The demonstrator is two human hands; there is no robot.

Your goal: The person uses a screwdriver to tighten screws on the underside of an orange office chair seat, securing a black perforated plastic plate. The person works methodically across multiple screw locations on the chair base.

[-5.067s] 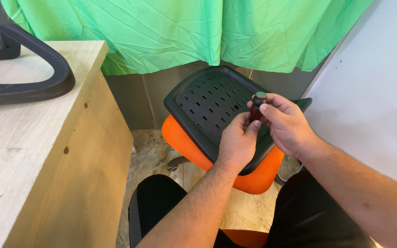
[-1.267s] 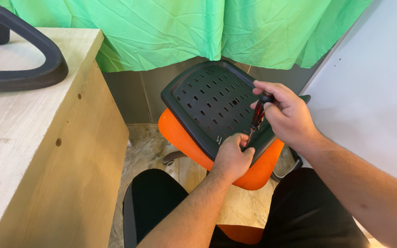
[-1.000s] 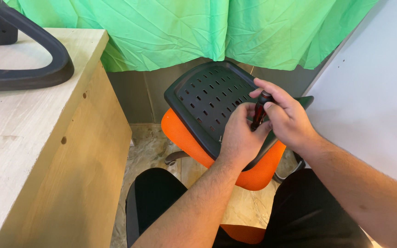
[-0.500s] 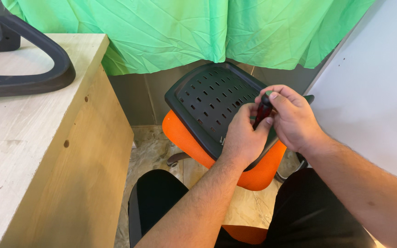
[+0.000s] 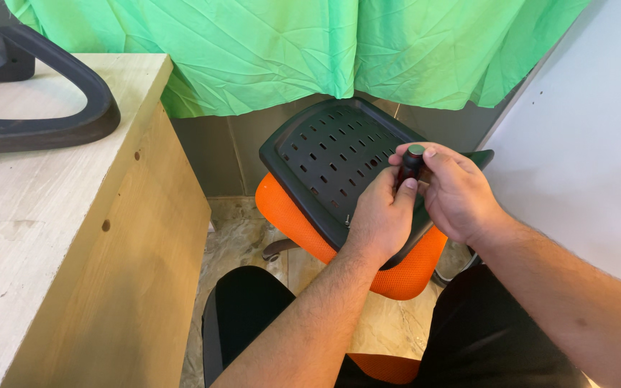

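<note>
The screwdriver handle (image 5: 411, 164), dark with a grey end cap, stands upright over the black perforated seat base (image 5: 332, 162), near its right edge. My right hand (image 5: 458, 195) is wrapped around the handle's top, and my left hand (image 5: 382, 215) grips it lower down, resting on the base. The orange mesh cushion (image 5: 292, 219) sits underneath. A black armrest (image 5: 73, 118) lies on the wooden desk (image 5: 30, 223) to my left, with green cloth (image 5: 289, 43) hanging behind.
</note>
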